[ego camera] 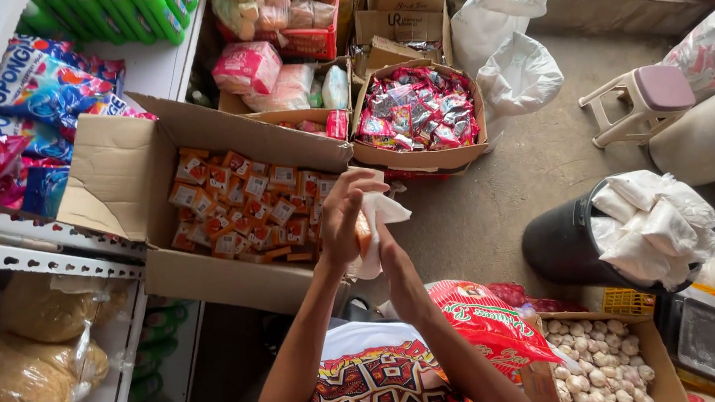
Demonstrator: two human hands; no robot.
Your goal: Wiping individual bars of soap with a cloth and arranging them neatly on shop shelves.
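Both hands meet over the edge of an open cardboard box [199, 137] full of small orange sachets [248, 210]. Left hand [344, 219] closes around a thin white plastic bag [380, 216], right hand [382, 246] grips it from below with an orange packet inside. Best to keep the bag mouth wide and stay right above the box. Second box of red sachets [418, 107] sits behind; white stool [647, 102] on the floor.

Soft daylight, no harsh glare.
Light was even across the concrete floor [541, 152]; shadows were faint, deeper under the metal shelf [47, 259] at left. Wide-angle bend showed at the edges; centre was sharp, w/ slight blur on the hands.
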